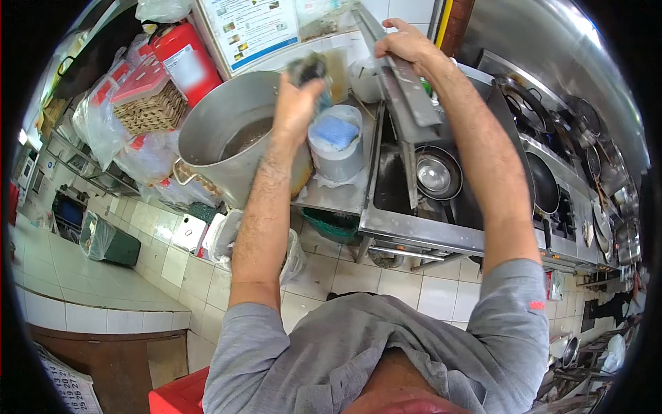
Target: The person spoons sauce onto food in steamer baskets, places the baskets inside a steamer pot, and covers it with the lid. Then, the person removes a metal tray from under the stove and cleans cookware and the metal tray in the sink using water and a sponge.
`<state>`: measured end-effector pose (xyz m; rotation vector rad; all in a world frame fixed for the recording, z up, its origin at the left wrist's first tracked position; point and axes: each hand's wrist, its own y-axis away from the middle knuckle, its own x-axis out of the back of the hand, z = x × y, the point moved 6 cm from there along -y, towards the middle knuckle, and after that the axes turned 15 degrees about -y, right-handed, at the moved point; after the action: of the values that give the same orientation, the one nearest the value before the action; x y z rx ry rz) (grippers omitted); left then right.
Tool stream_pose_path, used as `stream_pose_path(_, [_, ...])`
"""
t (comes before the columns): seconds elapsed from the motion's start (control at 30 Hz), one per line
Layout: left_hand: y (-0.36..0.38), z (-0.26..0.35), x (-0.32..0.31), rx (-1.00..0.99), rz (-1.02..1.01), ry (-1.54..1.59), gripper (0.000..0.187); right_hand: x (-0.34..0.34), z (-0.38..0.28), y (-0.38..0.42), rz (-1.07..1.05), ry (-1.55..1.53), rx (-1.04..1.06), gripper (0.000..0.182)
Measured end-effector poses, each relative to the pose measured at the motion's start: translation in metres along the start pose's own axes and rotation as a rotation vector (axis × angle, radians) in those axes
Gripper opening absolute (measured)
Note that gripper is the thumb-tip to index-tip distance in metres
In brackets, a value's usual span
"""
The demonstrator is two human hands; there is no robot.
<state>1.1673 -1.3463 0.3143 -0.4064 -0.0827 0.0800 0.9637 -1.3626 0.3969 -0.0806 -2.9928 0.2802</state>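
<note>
My left hand [300, 103] is raised beside the rim of a large metal pot [207, 127], closed on a dark, blurred object [310, 67] whose kind I cannot make out. Up at the right, my right hand [408, 47] grips the upper part of a long grey metal panel [407, 93], which stands tilted over the stove's left end. A blue cloth [335, 131] lies on top of a white bucket [338, 160], just below my left hand. Brown liquid or residue shows inside the pot.
Right of the panel, a pan [449, 185] with a metal bowl in it sits on the steel stove [427, 231]. More pans [543, 181] stand further right. A red fire extinguisher [189, 65] and a wicker basket [148, 107] are at the upper left. Bins stand below.
</note>
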Motion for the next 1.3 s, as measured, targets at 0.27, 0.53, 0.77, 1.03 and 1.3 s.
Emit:
stream_pose_path(0.27, [0.012,-0.100,-0.083,-0.197,-0.429,-1.455,0.035,0.142,-0.045,0.052,-0.164,1.018,0.251,0.051])
stream_pose_path(0.53, [-0.007,-0.180,-0.120,-0.262,-0.870,-1.671,0.027,0.231,-0.054,0.133,0.091,1.126,0.120,0.037])
stream_pose_path(0.77, [-0.019,-0.127,-0.112,-0.307,-1.050,-1.346,0.027,0.275,-0.049,0.129,0.165,0.927,0.093,0.036])
stream_pose_path(1.03, [-0.074,-0.005,-0.166,-0.799,-0.172,-0.681,0.026,0.284,-0.050,0.131,0.400,0.720,0.011,0.042])
stream_pose_path(1.3, [0.040,0.164,-0.276,-1.263,-0.100,-0.537,0.020,0.278,-0.055,0.136,0.428,0.783,-0.021,0.039])
